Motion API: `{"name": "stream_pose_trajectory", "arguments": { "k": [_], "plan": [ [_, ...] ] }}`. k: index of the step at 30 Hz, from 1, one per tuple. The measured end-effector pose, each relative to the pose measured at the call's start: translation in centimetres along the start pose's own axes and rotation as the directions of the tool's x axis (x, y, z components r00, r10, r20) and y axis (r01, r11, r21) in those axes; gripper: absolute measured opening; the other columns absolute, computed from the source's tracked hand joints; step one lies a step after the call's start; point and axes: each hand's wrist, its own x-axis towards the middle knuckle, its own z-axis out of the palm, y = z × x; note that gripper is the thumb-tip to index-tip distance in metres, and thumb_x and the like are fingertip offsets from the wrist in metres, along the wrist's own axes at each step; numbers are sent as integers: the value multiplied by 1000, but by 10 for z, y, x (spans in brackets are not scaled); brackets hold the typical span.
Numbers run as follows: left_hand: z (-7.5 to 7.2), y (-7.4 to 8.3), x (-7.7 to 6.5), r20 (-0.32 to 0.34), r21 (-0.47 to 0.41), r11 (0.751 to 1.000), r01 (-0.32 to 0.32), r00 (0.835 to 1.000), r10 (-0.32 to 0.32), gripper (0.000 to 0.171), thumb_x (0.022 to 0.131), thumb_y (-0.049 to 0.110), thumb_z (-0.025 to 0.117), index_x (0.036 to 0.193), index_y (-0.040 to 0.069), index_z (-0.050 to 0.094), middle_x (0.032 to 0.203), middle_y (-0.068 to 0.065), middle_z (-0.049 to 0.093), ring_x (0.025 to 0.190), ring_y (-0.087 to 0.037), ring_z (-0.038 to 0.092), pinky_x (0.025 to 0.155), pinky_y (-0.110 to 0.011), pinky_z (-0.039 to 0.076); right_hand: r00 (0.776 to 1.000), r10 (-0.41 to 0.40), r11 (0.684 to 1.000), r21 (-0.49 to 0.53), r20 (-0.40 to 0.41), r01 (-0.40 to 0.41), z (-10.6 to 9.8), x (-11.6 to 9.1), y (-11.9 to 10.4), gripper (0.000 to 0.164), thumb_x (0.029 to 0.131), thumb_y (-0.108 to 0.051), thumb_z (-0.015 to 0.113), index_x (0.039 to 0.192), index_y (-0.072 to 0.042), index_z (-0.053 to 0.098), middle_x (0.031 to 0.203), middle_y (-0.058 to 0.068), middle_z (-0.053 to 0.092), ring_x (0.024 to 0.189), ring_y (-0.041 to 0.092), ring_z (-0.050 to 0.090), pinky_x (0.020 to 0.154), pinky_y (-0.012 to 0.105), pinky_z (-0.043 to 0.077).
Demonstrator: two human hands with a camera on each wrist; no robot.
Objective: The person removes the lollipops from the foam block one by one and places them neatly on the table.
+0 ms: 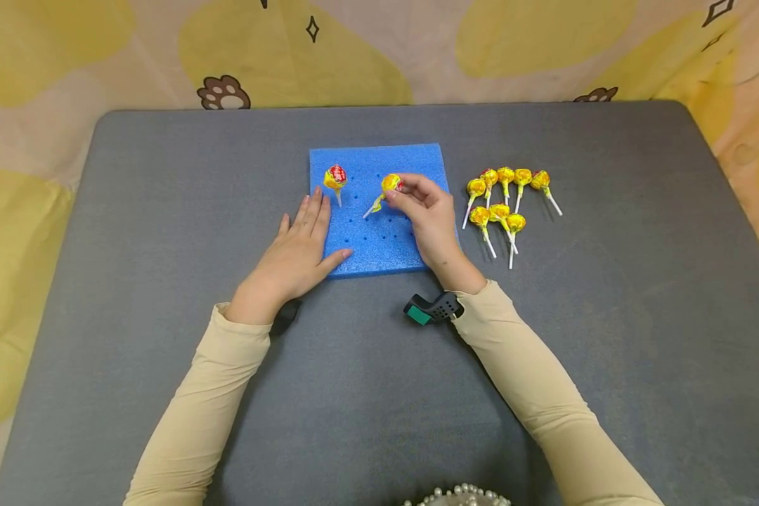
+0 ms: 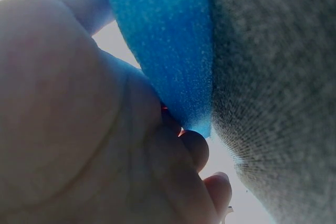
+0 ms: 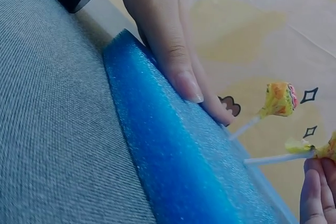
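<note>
A blue foam block (image 1: 386, 260) with rows of small holes lies on the table. My left hand (image 1: 294, 249) rests along its left edge with the fingers straight; in the right wrist view its thumb (image 3: 186, 85) lies over the block's edge. One yellow-and-red wrapped lollipop (image 1: 336, 177) stands upright in the foam near the left fingertips. My right hand (image 1: 430, 214) pinches a second lollipop (image 1: 390, 184) by its wrapped head above the foam. That one's white stick slants down to the left, its tip close over the surface.
Several wrapped lollipops (image 1: 504, 176) lie loosely in two rows on the grey table (image 1: 354, 393), right of the block. Dark wrist devices (image 1: 433, 308) sit at both wrists. A patterned yellow cloth (image 1: 379, 56) hangs behind the table. Part of a beaded item (image 1: 462, 492) shows at the front edge.
</note>
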Motion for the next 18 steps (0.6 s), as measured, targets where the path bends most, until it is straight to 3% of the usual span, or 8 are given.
{"name": "stream_pose_trajectory", "arguments": {
  "k": [18],
  "plan": [
    [2,0,0,0,-4,1000,-4,1000,4,84,98,48,41,149,0,-5,155,-13,-16,142,-29,-11,111,-55,2,994,106,989,101,15,-107,-12,-5,-21,24,88,10,54,90,-9,69,85,5,67,76,15,62,74,27,52]
  ]
}}
